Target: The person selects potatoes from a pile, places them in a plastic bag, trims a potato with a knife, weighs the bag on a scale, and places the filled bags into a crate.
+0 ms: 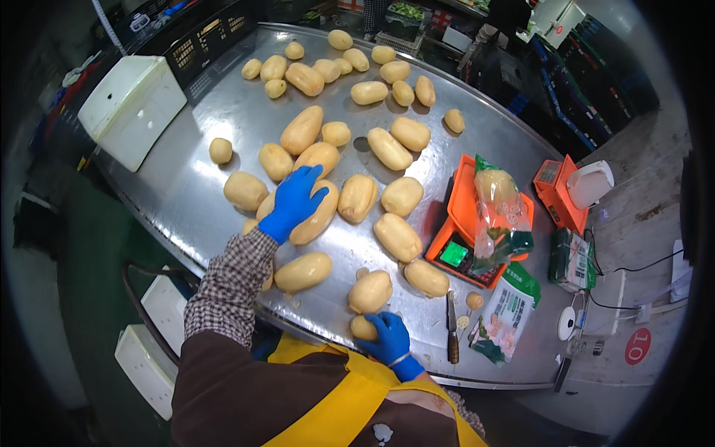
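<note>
Head view, looking down on a curved steel tabletop (216,134) strewn with pale yellow-tan peeled lotus root pieces, plump, oval and smooth. Left hand (294,201), in a blue glove, stretched forward with fingers spread, lying flat on one long root piece (316,220) near the middle of the spread, not closed around it; checked sleeve and brown cuff trailing back toward the lower edge. Right hand (387,337), also blue-gloved, close to the body at the near rim of the tabletop, fingers curled around a small stubby root piece (363,326), with a larger piece (370,291) just beyond it. Yellow apron (339,402) at the bottom of the frame. To the right, an orange scale (462,223) carrying a clear bag of root pieces (497,208), a knife (451,328) lying flat near the rim, and a printed green and white pouch (503,313) beside it. White foam box (132,108) at the far left corner.
</note>
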The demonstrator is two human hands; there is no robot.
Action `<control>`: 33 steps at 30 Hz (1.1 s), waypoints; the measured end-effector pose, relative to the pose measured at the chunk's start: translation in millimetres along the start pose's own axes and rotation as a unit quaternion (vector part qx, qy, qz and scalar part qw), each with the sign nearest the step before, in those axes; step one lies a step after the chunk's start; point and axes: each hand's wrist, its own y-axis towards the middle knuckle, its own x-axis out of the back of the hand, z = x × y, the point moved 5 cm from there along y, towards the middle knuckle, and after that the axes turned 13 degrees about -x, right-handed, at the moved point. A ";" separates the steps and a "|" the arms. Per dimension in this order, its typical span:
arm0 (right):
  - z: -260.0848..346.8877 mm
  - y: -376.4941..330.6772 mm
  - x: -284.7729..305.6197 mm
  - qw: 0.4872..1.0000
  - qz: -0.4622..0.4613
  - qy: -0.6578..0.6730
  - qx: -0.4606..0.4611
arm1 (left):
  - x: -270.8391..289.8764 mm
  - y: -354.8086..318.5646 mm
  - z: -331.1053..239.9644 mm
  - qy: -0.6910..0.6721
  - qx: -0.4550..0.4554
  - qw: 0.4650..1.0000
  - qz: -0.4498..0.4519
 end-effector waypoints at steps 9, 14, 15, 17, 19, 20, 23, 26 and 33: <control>-20.5 -3.6 28.7 0.984 -0.032 -0.010 -0.177 | -119.0 123.7 153.7 0.139 0.012 0.986 0.086; -27.3 1.8 31.8 0.984 0.051 -0.004 -0.172 | -130.2 141.4 130.3 0.167 0.094 0.930 0.314; -25.5 2.0 33.9 0.985 0.069 -0.008 -0.156 | -129.1 139.0 128.8 0.148 0.085 0.933 0.318; -21.6 5.1 38.0 0.987 0.104 0.008 -0.122 | -116.7 138.3 125.0 0.077 0.073 0.976 0.192; -18.2 7.8 40.5 0.988 0.122 0.020 -0.088 | -104.5 132.4 114.0 -0.053 0.068 0.992 0.088; -21.2 10.6 47.1 0.992 0.071 0.040 -0.091 | -94.1 134.6 84.6 -0.149 0.065 0.985 0.057; -15.8 27.1 87.2 0.980 -0.107 0.122 -0.119 | -60.3 126.8 -29.9 -0.350 0.070 0.929 0.097; -0.3 43.0 115.3 0.954 -0.192 0.217 -0.081 | -78.7 80.4 -111.0 -0.478 0.110 0.841 0.227; -39.6 15.4 149.5 0.776 -0.287 0.555 -0.089 | -110.8 47.2 -263.0 -0.573 0.096 0.729 0.362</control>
